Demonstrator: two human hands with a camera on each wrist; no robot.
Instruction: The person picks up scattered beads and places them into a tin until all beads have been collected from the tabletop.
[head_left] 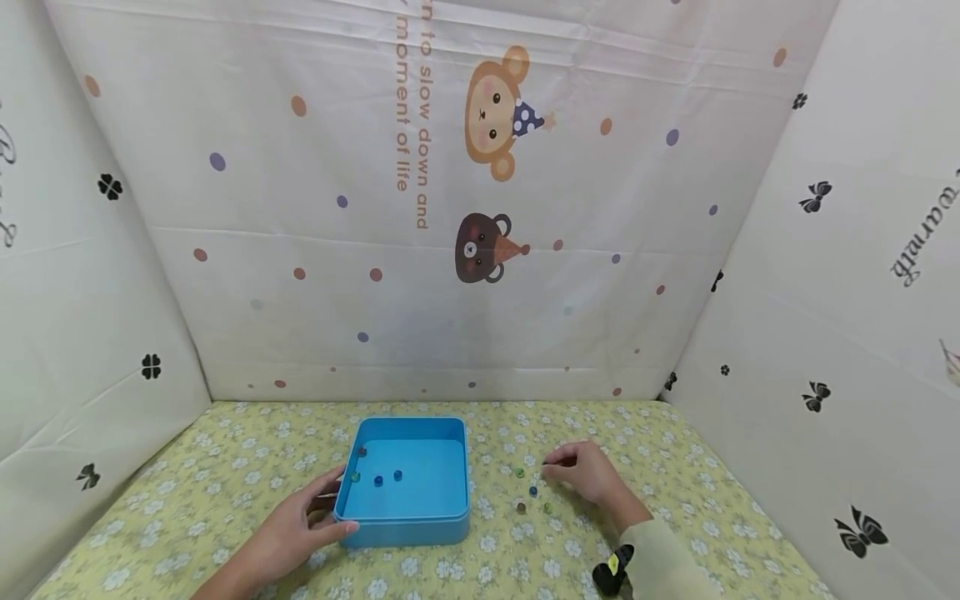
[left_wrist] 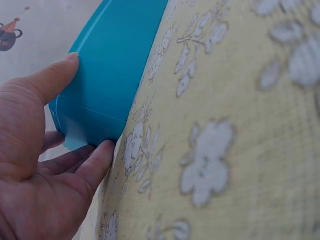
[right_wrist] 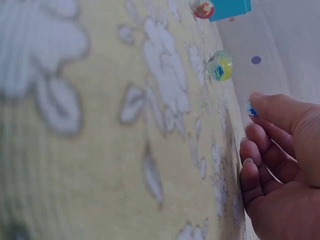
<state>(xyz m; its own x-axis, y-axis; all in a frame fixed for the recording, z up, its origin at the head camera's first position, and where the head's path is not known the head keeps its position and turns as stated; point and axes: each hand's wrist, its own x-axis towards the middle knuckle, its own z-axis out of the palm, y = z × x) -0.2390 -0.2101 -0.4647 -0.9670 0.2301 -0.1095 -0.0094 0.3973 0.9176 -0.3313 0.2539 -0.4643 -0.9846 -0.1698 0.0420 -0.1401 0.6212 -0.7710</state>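
A square blue box (head_left: 431,487) stands on the cloth, with several marbles inside toward its left, including two dark blue marbles (head_left: 378,481). My left hand (head_left: 303,521) grips its front-left corner. In the left wrist view the thumb presses one wall of the box (left_wrist: 112,65) while the fingers bend round the corner, low by the cloth. To the right of the box, my right hand (head_left: 591,475) pinches a clear marble with blue in it (right_wrist: 251,109) between thumb and forefinger, mostly covered by the fingertips. Its other fingers curl close over the cloth.
Several loose marbles lie between box and right hand: a green one (head_left: 520,472), a blue one (head_left: 533,491), a brownish one (head_left: 521,507) and a yellow-green one (head_left: 547,507). Yellow floral cloth (head_left: 510,575) covers the table. Printed white sheets (head_left: 420,325) enclose the back and sides.
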